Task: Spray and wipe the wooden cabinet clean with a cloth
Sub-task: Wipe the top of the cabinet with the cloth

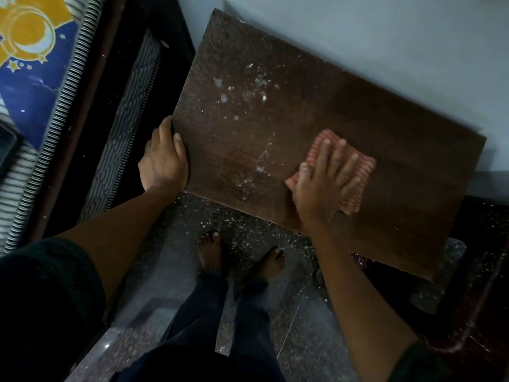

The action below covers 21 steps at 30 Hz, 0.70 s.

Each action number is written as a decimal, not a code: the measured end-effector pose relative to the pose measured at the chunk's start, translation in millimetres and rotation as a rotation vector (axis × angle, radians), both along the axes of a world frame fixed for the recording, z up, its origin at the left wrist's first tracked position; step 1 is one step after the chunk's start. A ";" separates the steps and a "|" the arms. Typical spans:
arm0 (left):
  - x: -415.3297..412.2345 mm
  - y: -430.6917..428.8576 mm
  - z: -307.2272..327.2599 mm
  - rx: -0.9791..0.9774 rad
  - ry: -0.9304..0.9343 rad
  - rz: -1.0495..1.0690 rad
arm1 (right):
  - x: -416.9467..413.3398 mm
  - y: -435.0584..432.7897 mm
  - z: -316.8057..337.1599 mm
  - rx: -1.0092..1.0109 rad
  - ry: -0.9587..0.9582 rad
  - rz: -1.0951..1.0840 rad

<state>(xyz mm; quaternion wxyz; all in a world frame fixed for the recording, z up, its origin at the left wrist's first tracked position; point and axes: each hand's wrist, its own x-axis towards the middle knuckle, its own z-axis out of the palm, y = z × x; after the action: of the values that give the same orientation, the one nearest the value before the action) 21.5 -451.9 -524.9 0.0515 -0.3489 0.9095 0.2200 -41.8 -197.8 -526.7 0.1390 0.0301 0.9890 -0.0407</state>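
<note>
The dark brown wooden cabinet top (275, 64) fills the middle of the view, speckled with white droplets and dust on its left half. My right hand (322, 186) lies flat with spread fingers on a pink striped cloth (358, 172), pressing it onto the cabinet's right half. My left hand (164, 158) grips the cabinet's left edge, thumb on the top surface. No spray bottle is in view.
A bed with a blue and yellow patterned cover (30, 64) and a dark frame stands close on the left. A pale wall (385, 31) backs the cabinet. My bare feet (210, 252) stand on a speckled dark floor below the cabinet's front edge.
</note>
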 end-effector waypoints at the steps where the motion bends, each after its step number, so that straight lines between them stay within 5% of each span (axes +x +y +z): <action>1: 0.4 -0.5 0.5 0.003 0.003 0.001 | 5.6 -14.8 -0.2 -0.021 0.027 0.082; 10: 1.0 -1.3 2.6 0.039 0.016 0.019 | 94.5 -9.4 -0.2 -0.118 0.053 0.620; 15: 1.1 -0.6 2.7 0.034 0.016 0.026 | 73.4 34.9 -0.7 -0.038 0.030 0.366; 21: 0.0 -1.1 1.4 0.029 0.002 0.032 | -4.3 -44.2 -0.3 -0.004 0.007 0.124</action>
<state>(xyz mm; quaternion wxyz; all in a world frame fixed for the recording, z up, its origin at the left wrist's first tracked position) 21.6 -453.0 -523.5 0.0523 -0.3625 0.9005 0.2344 -46.1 -242.0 -527.0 0.1376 -0.0316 0.9894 -0.0343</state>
